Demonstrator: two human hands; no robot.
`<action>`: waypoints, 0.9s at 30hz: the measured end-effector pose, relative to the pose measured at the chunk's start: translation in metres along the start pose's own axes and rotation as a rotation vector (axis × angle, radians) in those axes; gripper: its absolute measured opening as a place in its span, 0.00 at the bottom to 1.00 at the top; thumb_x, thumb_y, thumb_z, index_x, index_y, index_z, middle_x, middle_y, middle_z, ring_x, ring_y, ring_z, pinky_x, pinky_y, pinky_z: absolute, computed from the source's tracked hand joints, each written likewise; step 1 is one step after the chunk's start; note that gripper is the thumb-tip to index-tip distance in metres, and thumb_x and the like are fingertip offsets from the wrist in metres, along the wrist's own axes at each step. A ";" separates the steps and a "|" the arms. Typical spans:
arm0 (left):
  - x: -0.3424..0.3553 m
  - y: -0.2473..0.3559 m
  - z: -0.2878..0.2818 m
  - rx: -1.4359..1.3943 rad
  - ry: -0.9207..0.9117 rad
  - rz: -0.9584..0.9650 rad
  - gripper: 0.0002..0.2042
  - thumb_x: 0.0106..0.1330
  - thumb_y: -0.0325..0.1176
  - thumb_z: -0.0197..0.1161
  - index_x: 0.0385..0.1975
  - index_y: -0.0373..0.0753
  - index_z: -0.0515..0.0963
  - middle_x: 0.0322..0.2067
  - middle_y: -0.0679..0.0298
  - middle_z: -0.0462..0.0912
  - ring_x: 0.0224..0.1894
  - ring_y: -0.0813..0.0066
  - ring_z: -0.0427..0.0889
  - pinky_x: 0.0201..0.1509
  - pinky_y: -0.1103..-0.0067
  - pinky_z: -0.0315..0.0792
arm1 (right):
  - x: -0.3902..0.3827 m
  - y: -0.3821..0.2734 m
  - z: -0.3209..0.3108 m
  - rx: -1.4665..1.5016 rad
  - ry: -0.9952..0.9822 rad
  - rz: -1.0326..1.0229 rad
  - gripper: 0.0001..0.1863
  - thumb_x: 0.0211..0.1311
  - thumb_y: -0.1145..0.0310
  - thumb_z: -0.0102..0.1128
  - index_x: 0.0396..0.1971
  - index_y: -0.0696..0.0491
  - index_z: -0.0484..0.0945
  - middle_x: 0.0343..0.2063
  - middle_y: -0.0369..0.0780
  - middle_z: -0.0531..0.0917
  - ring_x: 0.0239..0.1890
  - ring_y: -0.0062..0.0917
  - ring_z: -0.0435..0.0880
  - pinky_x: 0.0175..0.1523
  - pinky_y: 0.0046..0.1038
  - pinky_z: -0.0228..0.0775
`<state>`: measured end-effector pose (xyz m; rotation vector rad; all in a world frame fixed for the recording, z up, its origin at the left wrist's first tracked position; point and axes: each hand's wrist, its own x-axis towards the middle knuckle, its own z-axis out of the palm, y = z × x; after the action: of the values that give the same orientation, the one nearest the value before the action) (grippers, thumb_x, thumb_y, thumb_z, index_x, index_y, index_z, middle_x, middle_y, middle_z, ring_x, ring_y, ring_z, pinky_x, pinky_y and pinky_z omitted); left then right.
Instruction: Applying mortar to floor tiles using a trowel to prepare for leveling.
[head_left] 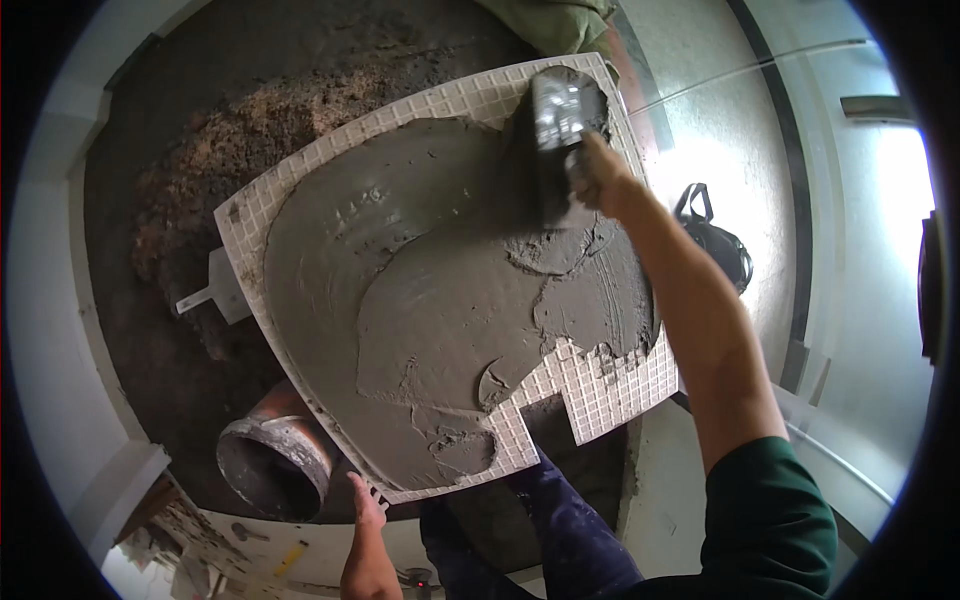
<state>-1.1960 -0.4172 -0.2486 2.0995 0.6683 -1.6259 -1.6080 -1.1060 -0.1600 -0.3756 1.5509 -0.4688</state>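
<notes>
A large tile [640, 390] is tilted before me, its gridded back facing up, with a notch cut in its near edge. Grey mortar [450, 310] covers most of that back, smooth at left and lumpy at right. My right hand [603, 178] grips a metal trowel [560, 110] over the mortar near the far right corner; motion blurs it a little. At the tile's near left corner, my left hand [368, 508] holds the edge, thumb up, the other fingers largely hidden.
A mortar-stained bucket [275, 465] lies left of the tile. Beyond it is a flat-bladed scraper [215, 290] beside a heap of sandy rubble [240, 140]. A green sack [550, 22] is at the far edge; a black bag-like object [716, 245] lies on the right.
</notes>
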 end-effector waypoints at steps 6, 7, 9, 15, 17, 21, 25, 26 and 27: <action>0.007 -0.010 -0.004 -0.073 -0.084 0.048 0.59 0.59 0.86 0.40 0.82 0.48 0.41 0.82 0.59 0.37 0.83 0.52 0.39 0.79 0.44 0.35 | -0.012 0.068 0.145 -0.091 -0.140 0.023 0.24 0.72 0.42 0.51 0.25 0.46 0.72 0.19 0.33 0.73 0.14 0.22 0.70 0.16 0.29 0.55; 0.007 -0.012 -0.005 -0.082 -0.100 0.054 0.58 0.59 0.86 0.41 0.82 0.48 0.41 0.82 0.59 0.38 0.83 0.52 0.40 0.79 0.45 0.36 | -0.016 0.073 0.165 -0.088 -0.139 0.031 0.23 0.72 0.43 0.51 0.26 0.47 0.72 0.19 0.34 0.73 0.15 0.22 0.70 0.16 0.29 0.56; 0.008 -0.015 -0.004 -0.101 -0.059 0.061 0.57 0.61 0.85 0.40 0.81 0.46 0.45 0.82 0.59 0.42 0.82 0.54 0.42 0.79 0.46 0.34 | -0.027 0.082 0.204 -0.080 -0.157 0.019 0.21 0.71 0.45 0.51 0.27 0.47 0.73 0.20 0.34 0.74 0.16 0.23 0.71 0.18 0.30 0.58; 0.011 -0.026 -0.003 -0.203 -0.169 0.211 0.57 0.62 0.83 0.43 0.80 0.41 0.49 0.81 0.57 0.48 0.82 0.57 0.45 0.80 0.53 0.36 | -0.056 0.124 0.299 -0.121 -0.181 0.019 0.20 0.71 0.46 0.54 0.25 0.45 0.71 0.19 0.32 0.74 0.16 0.21 0.71 0.21 0.29 0.62; 0.015 -0.031 -0.004 -0.233 -0.162 0.219 0.55 0.65 0.80 0.44 0.80 0.38 0.51 0.80 0.56 0.50 0.81 0.58 0.47 0.81 0.58 0.40 | -0.062 0.142 0.330 -0.140 -0.199 0.025 0.20 0.71 0.46 0.54 0.25 0.45 0.71 0.19 0.32 0.74 0.16 0.22 0.71 0.22 0.30 0.63; 0.031 -0.045 -0.007 -0.275 -0.134 0.194 0.50 0.70 0.75 0.45 0.78 0.34 0.55 0.78 0.56 0.57 0.80 0.62 0.54 0.81 0.66 0.47 | -0.072 0.171 0.391 -0.278 -0.231 0.013 0.20 0.70 0.46 0.55 0.25 0.46 0.72 0.19 0.33 0.74 0.17 0.23 0.73 0.23 0.34 0.65; 0.046 -0.062 -0.006 -0.315 -0.063 0.272 0.46 0.73 0.69 0.51 0.73 0.28 0.63 0.74 0.51 0.64 0.76 0.59 0.61 0.78 0.67 0.54 | -0.071 0.166 0.430 -0.544 -0.263 -0.017 0.20 0.69 0.46 0.57 0.25 0.46 0.72 0.19 0.32 0.74 0.16 0.20 0.73 0.19 0.29 0.63; 0.051 -0.064 -0.003 -0.263 -0.027 0.264 0.44 0.75 0.66 0.49 0.74 0.28 0.61 0.76 0.51 0.61 0.77 0.59 0.58 0.79 0.66 0.52 | -0.069 0.162 0.434 -0.590 -0.287 -0.020 0.21 0.69 0.46 0.57 0.25 0.46 0.72 0.19 0.32 0.74 0.15 0.19 0.72 0.17 0.28 0.62; 0.053 -0.066 -0.004 -0.256 -0.031 0.274 0.44 0.75 0.66 0.49 0.74 0.29 0.61 0.76 0.51 0.61 0.78 0.59 0.58 0.79 0.67 0.52 | -0.068 0.159 0.437 -0.639 -0.272 -0.041 0.21 0.69 0.46 0.57 0.24 0.46 0.72 0.19 0.32 0.74 0.14 0.19 0.71 0.16 0.28 0.60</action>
<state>-1.2209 -0.3552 -0.3005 1.8835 0.5210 -1.3452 -1.1615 -0.9624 -0.1857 -0.9233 1.3981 0.0652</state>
